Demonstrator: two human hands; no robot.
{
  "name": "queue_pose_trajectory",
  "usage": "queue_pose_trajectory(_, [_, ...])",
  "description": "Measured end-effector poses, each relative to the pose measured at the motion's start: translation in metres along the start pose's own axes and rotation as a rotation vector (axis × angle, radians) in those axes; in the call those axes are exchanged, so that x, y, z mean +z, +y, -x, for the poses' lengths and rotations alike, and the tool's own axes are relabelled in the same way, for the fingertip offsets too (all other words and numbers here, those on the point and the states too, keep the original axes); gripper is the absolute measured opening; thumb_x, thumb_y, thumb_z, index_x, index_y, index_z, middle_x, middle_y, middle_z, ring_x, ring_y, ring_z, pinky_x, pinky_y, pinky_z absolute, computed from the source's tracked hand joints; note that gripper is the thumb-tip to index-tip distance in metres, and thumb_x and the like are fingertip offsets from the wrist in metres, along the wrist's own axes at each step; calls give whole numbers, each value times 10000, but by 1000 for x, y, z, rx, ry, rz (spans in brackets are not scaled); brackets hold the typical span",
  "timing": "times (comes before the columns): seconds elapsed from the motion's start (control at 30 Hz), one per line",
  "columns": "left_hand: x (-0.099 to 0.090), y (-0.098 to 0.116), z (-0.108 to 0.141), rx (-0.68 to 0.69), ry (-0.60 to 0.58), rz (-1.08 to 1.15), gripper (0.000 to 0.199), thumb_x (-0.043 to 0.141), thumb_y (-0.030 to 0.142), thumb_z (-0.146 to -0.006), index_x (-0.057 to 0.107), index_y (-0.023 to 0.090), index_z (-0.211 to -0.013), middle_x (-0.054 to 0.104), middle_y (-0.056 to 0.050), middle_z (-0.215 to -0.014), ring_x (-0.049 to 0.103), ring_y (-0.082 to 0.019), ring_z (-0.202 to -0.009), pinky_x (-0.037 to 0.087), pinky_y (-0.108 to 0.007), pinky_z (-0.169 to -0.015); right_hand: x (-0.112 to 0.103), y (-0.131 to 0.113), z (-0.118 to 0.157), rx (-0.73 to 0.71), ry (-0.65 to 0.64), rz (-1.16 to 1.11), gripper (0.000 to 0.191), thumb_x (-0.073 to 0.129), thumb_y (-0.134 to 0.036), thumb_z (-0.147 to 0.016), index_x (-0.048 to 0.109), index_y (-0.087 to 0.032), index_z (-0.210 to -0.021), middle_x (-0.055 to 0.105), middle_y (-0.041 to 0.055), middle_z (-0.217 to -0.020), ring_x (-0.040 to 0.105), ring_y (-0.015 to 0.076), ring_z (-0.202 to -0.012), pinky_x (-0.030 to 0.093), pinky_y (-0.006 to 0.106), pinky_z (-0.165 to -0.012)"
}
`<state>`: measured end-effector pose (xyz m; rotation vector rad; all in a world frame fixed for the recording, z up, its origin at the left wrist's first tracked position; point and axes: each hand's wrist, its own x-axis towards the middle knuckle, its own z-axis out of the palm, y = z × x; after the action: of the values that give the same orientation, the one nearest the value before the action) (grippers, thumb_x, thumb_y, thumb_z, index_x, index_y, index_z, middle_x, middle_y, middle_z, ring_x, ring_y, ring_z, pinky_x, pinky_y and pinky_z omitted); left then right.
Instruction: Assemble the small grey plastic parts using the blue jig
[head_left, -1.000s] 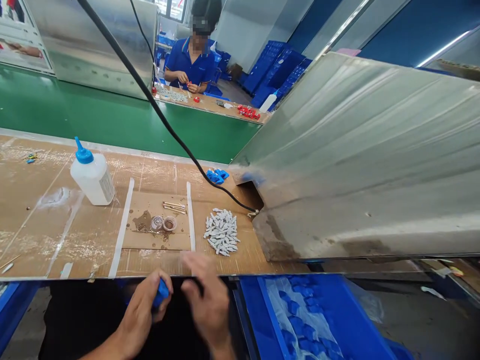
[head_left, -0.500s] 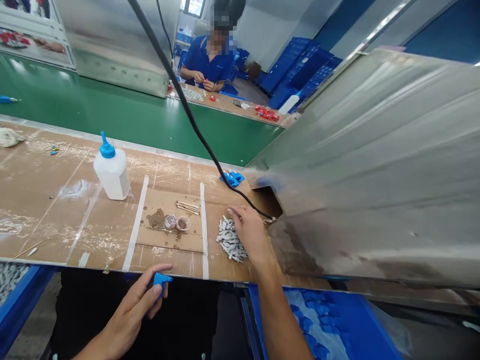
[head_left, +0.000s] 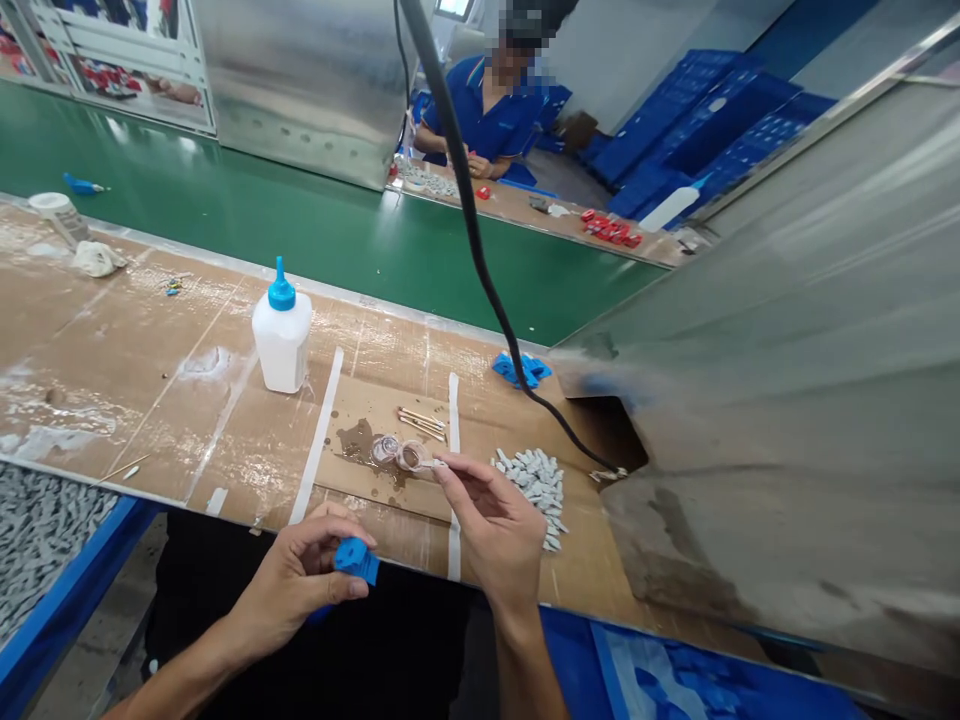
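Observation:
My left hand (head_left: 311, 570) is closed round a blue plastic part (head_left: 356, 561) at the table's front edge. Between the thumb and fingertips of my right hand (head_left: 495, 515) is a small grey piece (head_left: 433, 464), its tip at the rim of a small open cup (head_left: 411, 456). A second small cup (head_left: 385, 450) stands beside it on a stained cardboard sheet (head_left: 360, 400). Cotton swabs (head_left: 421, 423) lie behind the cups. To the right of my right hand is a pile of grey pieces (head_left: 536, 480).
A white bottle with a blue cap (head_left: 282, 340) stands left of the cardboard. Blue parts (head_left: 521, 370) lie behind the pile. A black cable (head_left: 480, 240) hangs across the view to a metal panel (head_left: 787, 400). Across the green surface (head_left: 315, 220) sits a person (head_left: 487, 110).
My right hand has moved left from the grey pile to the cups with a grey piece between its fingers. My left hand has turned the blue part. The view has shifted left.

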<state>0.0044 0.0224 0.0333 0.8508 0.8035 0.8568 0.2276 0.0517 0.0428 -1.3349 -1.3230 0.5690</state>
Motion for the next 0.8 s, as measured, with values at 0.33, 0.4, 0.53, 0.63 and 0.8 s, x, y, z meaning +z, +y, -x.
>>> queue_pose_trajectory(0.33, [-5,6,2,-75,-37,69,297,770,307,-867,684,228,-1139,688,-5,-892,662,-145,-743,510,-281,-744,24,-5,-12,-249,-47,266,91,679,-218,-940,725,-228,-1018,739,29,-961,696,185,-873,568,341,-830])
queue_pose_trajectory(0.4, [-6,5,0,-76,24,65,284,822,306,-814,700,198,-1046,659,15,-812,607,-113,-671,487,-242,-669,26,-4,-13,-279,-59,290,86,664,-224,-949,719,-228,-1014,741,35,-962,703,196,-896,571,354,-846])
queue_pose_trajectory(0.53, [-10,4,-4,-33,56,-10,268,864,301,-761,740,187,-969,638,6,-831,573,-127,-765,482,-232,-716,29,-2,-15,-347,-80,308,92,659,-183,-944,709,-223,-1010,742,35,-963,703,193,-910,570,350,-852])
queue_pose_trajectory(0.63, [-11,4,-2,10,25,-72,243,827,296,-809,737,221,-1022,629,2,-912,569,-138,-831,477,-239,-764,32,-1,-15,-397,-108,328,125,653,-149,-940,703,-222,-1029,739,39,-966,699,193,-913,568,351,-853])
queue_pose_trajectory(0.8, [-10,6,2,19,-74,-72,194,671,315,-951,635,244,-1128,621,5,-924,611,-149,-865,470,-276,-826,30,-3,-14,-396,-73,328,144,665,-140,-933,699,-227,-1043,735,31,-966,693,186,-907,562,347,-853])
